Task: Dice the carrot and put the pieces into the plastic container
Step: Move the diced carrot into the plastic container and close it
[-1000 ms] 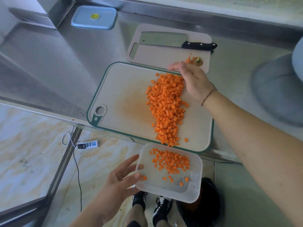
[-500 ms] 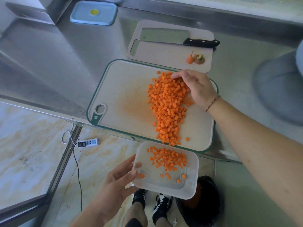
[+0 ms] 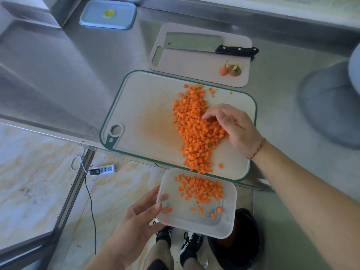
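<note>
Diced carrot [image 3: 196,131] lies on the near board [image 3: 148,121] — the container [image 3: 196,203] nearer; the cleaver [image 3: 204,45] on the far board [image 3: 194,69].

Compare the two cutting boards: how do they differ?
The near board is larger, green-rimmed, stained orange and carries the diced carrot. The far board is smaller, plain with no coloured rim, and carries the cleaver and two carrot ends. The near board overhangs the counter edge; the far one lies fully on it. Both are pale, with a handle hole at the left.

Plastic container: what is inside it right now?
The plastic container holds loose carrot dice, mostly in its far half; bare floor shows nearer. The left hand grips its left edge, hiding that corner.
</note>
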A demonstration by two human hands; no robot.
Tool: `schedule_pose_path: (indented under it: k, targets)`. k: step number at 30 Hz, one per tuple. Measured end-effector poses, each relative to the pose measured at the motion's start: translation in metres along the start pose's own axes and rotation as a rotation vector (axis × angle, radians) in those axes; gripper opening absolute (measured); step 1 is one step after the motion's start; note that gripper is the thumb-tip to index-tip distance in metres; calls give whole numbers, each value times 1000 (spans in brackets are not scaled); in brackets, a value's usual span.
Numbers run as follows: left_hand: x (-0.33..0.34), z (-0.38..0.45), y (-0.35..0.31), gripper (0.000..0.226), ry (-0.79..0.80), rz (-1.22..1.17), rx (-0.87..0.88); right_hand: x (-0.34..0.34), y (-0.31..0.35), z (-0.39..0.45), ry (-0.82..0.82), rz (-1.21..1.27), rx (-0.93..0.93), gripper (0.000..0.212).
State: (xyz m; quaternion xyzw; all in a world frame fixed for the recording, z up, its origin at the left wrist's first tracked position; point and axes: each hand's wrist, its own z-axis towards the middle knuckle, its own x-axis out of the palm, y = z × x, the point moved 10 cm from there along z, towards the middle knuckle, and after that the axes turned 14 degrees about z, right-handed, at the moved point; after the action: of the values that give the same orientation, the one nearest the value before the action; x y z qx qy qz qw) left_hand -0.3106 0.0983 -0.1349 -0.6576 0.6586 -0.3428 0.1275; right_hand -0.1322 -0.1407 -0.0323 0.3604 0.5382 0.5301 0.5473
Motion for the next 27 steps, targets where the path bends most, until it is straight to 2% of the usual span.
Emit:
schedule_pose_path:
  k: [6, 9, 11, 14, 15, 20, 21, 23, 24, 25, 27]
  targets:
    - [2, -2, -1, 43, 6, -12, 0, 3, 2, -21, -64, 34, 42, 60]
    - [2, -2, 0, 73, 21, -14, -17, 6, 5, -32, -87, 44, 57, 59]
    - [1, -2, 0, 81, 7, -8, -20, 9, 7, -39, -92, 50, 61, 61]
    - [0, -1, 1, 50, -9, -34, -13, 15, 8, -51, -100, 65, 77, 59]
    - [0, 0, 2, 47, -12, -33, -19, 17, 8, -54, -104, 76, 83, 58]
    - [-2, -1, 4, 42, -33, -43, -18, 25, 14, -64, -118, 124, 104, 51]
    - [-2, -1, 3, 48, -23, -40, -15, 27, 15, -65, -115, 127, 109, 51]
    - [0, -1, 3, 81, 1, -22, -18, 30, 17, -70, -115, 143, 116, 53]
    - [0, -1, 3, 87, 0, -21, -22, 31, 18, -73, -118, 152, 114, 55]
    - [0, -1, 3, 83, 1, -21, -19, 32, 19, -76, -122, 160, 109, 56]
    - [2, -2, 2, 55, 3, -54, -10, 35, 20, -81, -127, 183, 118, 57]
